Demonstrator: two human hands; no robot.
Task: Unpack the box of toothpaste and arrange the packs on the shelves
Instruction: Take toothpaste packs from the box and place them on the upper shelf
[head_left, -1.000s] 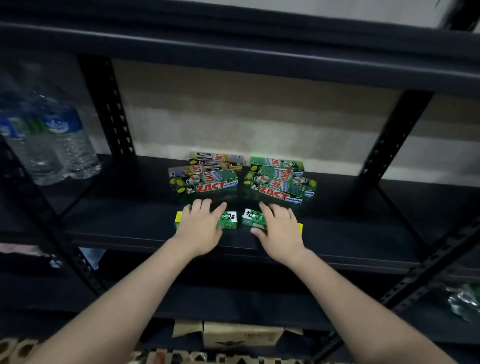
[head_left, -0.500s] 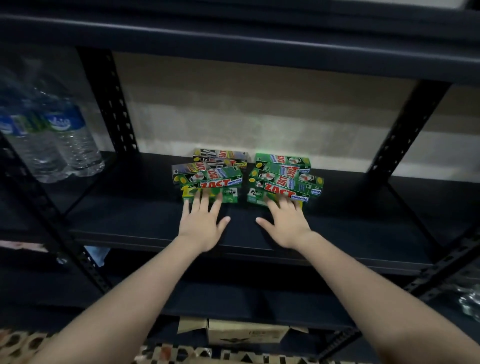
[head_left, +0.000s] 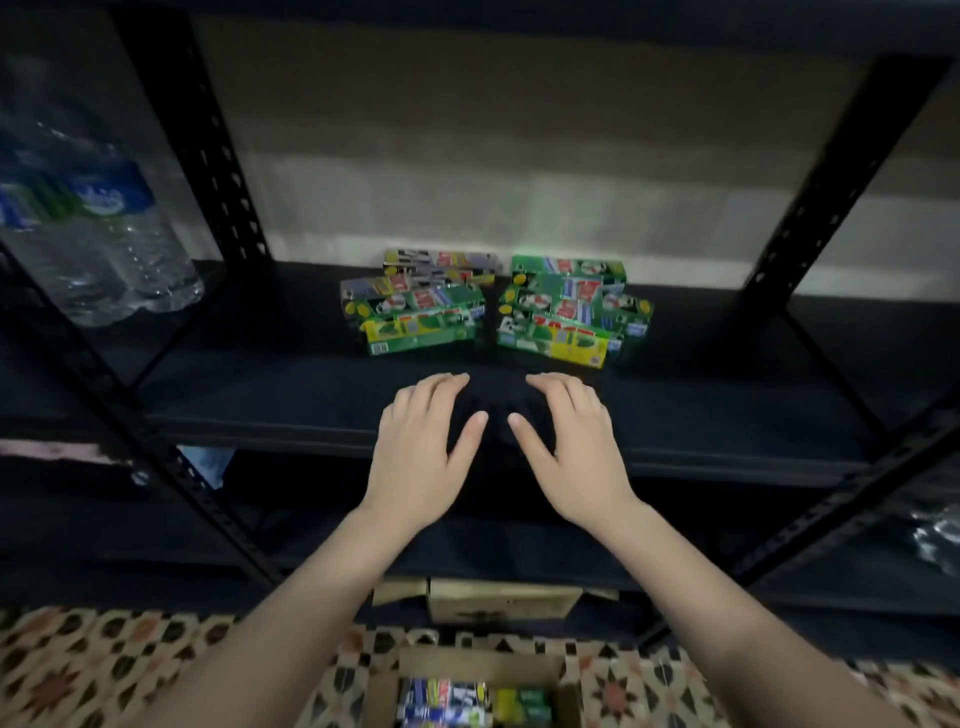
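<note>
Two groups of green toothpaste packs lie flat on the dark middle shelf (head_left: 260, 384): a left stack (head_left: 415, 312) and a right stack (head_left: 569, 312), each several packs deep. My left hand (head_left: 423, 441) and my right hand (head_left: 574, 441) hover side by side over the shelf's front edge, a short way in front of the stacks. Both are empty with fingers loosely bent. On the patterned floor below, an open cardboard box (head_left: 483, 665) holds more packs (head_left: 472, 701).
Water bottles (head_left: 98, 228) stand on the shelf at the left. Black perforated uprights (head_left: 208, 145) frame the bay on both sides. A small cardboard box (head_left: 498, 597) sits under the lower shelf. Something shiny in plastic (head_left: 940, 540) lies at the right.
Both hands pushed a pack each back against the stacks, then let go and drew back toward the shelf's front edge. The view has tilted down, showing the open box on the floor.
</note>
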